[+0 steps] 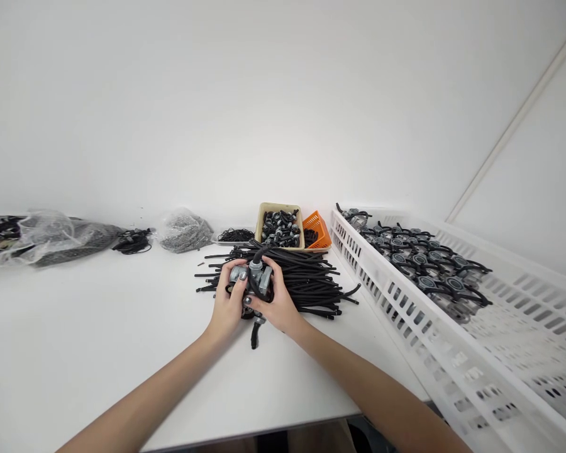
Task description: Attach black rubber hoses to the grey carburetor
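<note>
Between both hands is a grey metal carburetor (pixel 255 277) with black rubber hoses, held over the table in front of me. My left hand (pixel 231 292) wraps its left side, thumb on the front. My right hand (pixel 274 296) grips the right side, its thumb pressed low on the front near a black hose. One short hose end (pixel 254 336) hangs below the body. Fingers behind the carburetor are hidden. Just beyond and to the right lies a pile of black rubber hoses (pixel 311 283).
A white slatted crate (pixel 405 314) at right holds several carburetors (pixel 419 261). Along the wall stand a cream bin (pixel 264 207) of small black-and-metal parts, an orange basket (pixel 323 229), a tray of black rings (pixel 236 235) and plastic bags of parts (pixel 183 231) on the white table (pixel 99 327).
</note>
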A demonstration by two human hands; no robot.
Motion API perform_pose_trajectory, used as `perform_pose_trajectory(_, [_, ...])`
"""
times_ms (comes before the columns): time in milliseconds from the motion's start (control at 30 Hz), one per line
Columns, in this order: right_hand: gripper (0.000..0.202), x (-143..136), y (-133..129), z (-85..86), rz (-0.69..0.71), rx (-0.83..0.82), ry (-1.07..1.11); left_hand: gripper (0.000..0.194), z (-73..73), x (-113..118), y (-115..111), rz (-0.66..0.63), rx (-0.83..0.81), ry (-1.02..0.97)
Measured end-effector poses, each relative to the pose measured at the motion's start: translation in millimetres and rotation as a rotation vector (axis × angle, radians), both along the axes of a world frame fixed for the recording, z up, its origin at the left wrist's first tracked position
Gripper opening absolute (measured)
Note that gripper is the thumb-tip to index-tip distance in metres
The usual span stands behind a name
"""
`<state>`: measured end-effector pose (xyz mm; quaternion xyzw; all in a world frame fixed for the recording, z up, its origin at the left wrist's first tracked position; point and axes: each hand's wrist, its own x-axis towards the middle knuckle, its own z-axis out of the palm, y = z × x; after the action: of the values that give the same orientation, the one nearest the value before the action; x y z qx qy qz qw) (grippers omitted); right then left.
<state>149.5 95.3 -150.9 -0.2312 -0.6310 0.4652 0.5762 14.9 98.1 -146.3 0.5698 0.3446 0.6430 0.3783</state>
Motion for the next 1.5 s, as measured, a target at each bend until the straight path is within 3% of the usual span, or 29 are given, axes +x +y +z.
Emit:
perform_pose_trajectory(300, [0.079,4,-4,9.2,0.150,-0.110,0.089,0.031,-0.5,-2,4,0.009,-0.031,-0.025])
perform_pose_trajectory(767, [0.074,2,-2,8.2,0.086,-0.178,0.101,0.026,4.0,-1,4,0.001,-0.003,-0.028])
perform_pose_trajectory(1033, [0.069,4,-1,6.3,0.150,-0.104,0.109,0.026,2.6,0,4,-0.036,-0.090,-0.090])
perform_pose_trajectory(1500, [0.066,3,5,3.8,0.079,0.002,0.062,0.034,1.2,-2,7,-0.034,-0.107,-0.121])
